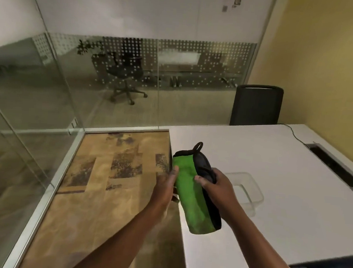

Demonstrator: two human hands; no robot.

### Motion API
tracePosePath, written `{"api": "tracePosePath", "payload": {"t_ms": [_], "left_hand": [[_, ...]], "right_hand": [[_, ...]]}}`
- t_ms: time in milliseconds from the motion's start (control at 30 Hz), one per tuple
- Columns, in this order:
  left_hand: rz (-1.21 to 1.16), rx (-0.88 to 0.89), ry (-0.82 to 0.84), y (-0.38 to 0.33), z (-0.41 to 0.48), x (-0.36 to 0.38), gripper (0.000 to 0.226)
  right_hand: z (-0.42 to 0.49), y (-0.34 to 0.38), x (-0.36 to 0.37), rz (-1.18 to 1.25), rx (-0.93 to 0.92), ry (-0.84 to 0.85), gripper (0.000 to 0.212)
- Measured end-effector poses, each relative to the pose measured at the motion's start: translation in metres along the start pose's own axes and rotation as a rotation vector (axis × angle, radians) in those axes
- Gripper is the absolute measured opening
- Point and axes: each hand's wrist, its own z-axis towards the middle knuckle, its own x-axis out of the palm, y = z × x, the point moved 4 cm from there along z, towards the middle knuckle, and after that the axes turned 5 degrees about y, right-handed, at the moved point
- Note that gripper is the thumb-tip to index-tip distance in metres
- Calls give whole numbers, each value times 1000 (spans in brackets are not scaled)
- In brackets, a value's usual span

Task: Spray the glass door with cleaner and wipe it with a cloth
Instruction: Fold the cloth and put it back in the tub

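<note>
Currently one green cloth (pixel 189 196), black-edged and folded long, is held over the white table's (pixel 270 215) left edge, its long axis running away from the person. Both hands grasp it: the right hand (pixel 214 186) pinches the black edge, the left hand (pixel 165 189) clasps the left side. Glass panels (pixel 110 103) stand ahead and leftward, nearer the left hand. One clear plastic tub (pixel 258 196) sits just right of the hands; no spray bottle shows.

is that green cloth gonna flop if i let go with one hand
Probably floppy: the cloth is folded over, and its black edge bunches where the right hand grips it. Likely light, as the left hand steadies it with little more than a thumb. It looks like soft fabric, so it should not slip easily.
</note>
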Motion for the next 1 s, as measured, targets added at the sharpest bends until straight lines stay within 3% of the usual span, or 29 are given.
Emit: {"api": "tracePosePath", "payload": {"t_ms": [67,133,233,367,467,733,867,933,1000], "left_hand": [[2,-55,-68,10,22,13,52],[53,-109,-155,24,46,24,41],[344,-169,-218,47,84,40,25],[486,-231,-194,78,117,67,67],[513,-223,-194,92,128,83,82],[624,-204,-359,100,135,97,48],[641,-181,-368,98,138,96,46],[677,-138,-390,94,138,99,47],[716,-98,-410,89,137,101,47]], "right_hand": [[19,-3,-32,-46,-29,-31,32],[39,-10,-69,-77,-40,-66,33],[71,-35,-124,-119,2,-118,30],[122,-87,-177,-191,133,-79,20],[159,-127,-196,-267,230,-8,18],[202,-205,-199,-462,381,96,28],[199,-207,-197,-654,260,10,49],[194,-198,-194,-791,74,-42,62],[187,-190,-185,-878,-168,-1,59]]}}
